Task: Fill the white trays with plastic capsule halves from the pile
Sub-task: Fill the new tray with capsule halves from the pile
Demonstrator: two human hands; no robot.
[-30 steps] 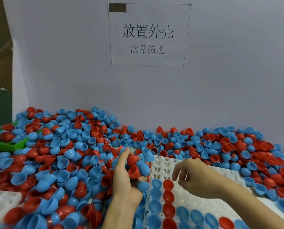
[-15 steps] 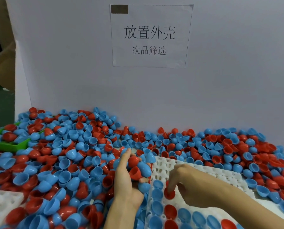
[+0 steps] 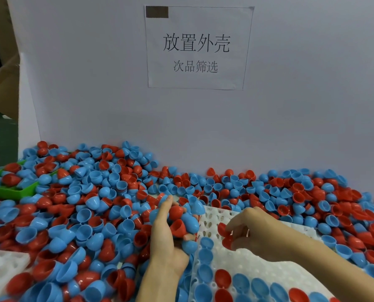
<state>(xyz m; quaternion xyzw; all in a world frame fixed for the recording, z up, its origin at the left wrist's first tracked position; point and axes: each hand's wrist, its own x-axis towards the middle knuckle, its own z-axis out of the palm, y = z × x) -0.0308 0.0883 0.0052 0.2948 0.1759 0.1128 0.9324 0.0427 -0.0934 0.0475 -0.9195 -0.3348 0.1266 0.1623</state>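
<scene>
Your right hand (image 3: 250,233) has lifted, pinching a glossy red half (image 3: 227,241) over the dimpled white tray (image 3: 257,269); beside it, your left hand (image 3: 167,234) cups smooth domed halves (image 3: 185,223).

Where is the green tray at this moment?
In the head view, the green tray sits at the far left edge, half buried under the pile of capsule halves, behind the small white tray at lower left.
</scene>
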